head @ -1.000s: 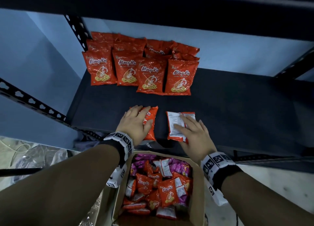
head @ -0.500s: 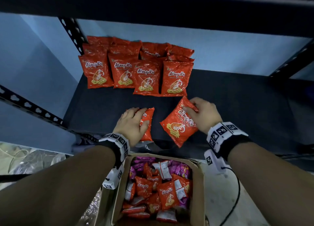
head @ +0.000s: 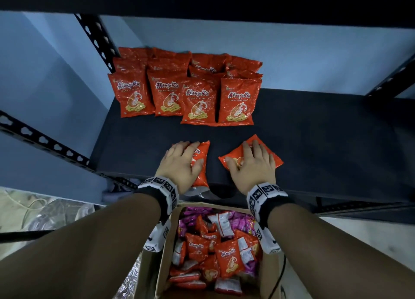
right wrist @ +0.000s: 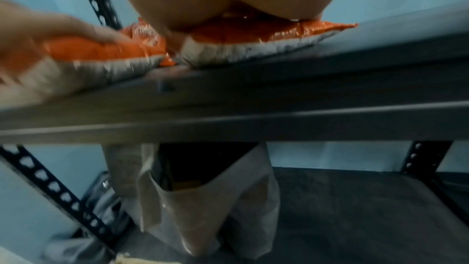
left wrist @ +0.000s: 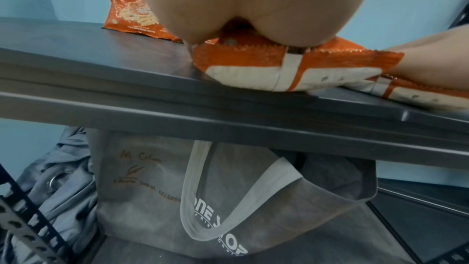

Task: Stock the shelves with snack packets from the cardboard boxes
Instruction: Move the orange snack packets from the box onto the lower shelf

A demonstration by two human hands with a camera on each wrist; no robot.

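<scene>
The left hand (head: pixel 179 164) lies flat on one red snack packet (head: pixel 200 164) near the front of the shelf (head: pixel 314 141). The right hand (head: pixel 253 166) lies flat on another packet (head: pixel 275 158), fingers spread. More packets fill the cardboard box (head: pixel 165 265) below.

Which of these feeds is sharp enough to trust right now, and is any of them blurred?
Head view: dim but sharp, printing on the stocked packets readable, shelf edges bowed by the wide lens. Left wrist view: fairly sharp. Right wrist view: motion-blurred, the packet smeared.
</scene>
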